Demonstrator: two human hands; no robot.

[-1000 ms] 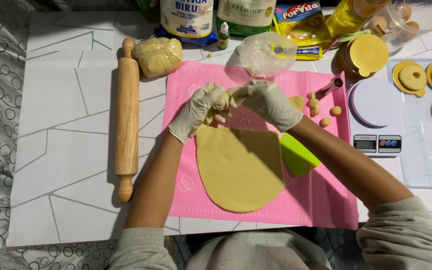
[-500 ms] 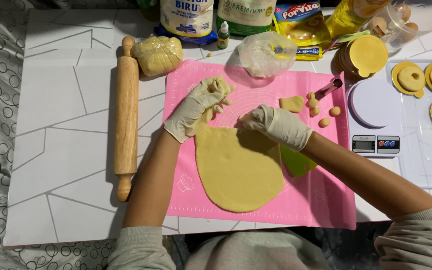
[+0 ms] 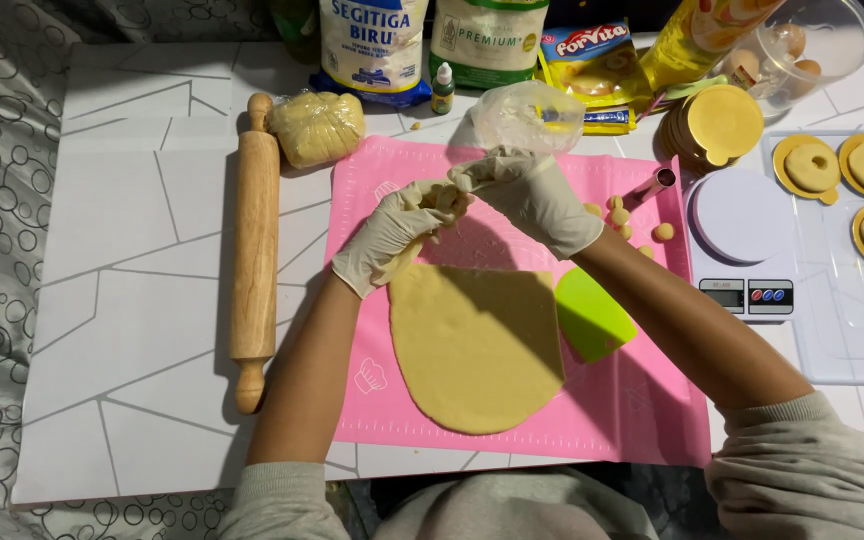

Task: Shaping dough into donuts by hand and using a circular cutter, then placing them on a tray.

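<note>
Dough scraps (image 3: 444, 196) sit pinched between both gloved hands above the top of the pink mat (image 3: 652, 400): the left hand (image 3: 392, 232) cups the small lump, curled narrowly round it, and the right hand (image 3: 532, 195) closes its fingertips on the same lump from the other side. Directly below lies the rolled dough sheet (image 3: 477, 345), thin and smooth. A crumb dropped from the lump would probably land on that sheet and dent or stick to it. The right forearm crosses low over the green scraper (image 3: 592, 315) and passes near the small dough balls (image 3: 642, 222), so a careless sweep could knock those about. The rolling pin (image 3: 254, 250) lies well apart on the tabletop (image 3: 132, 250).
</note>
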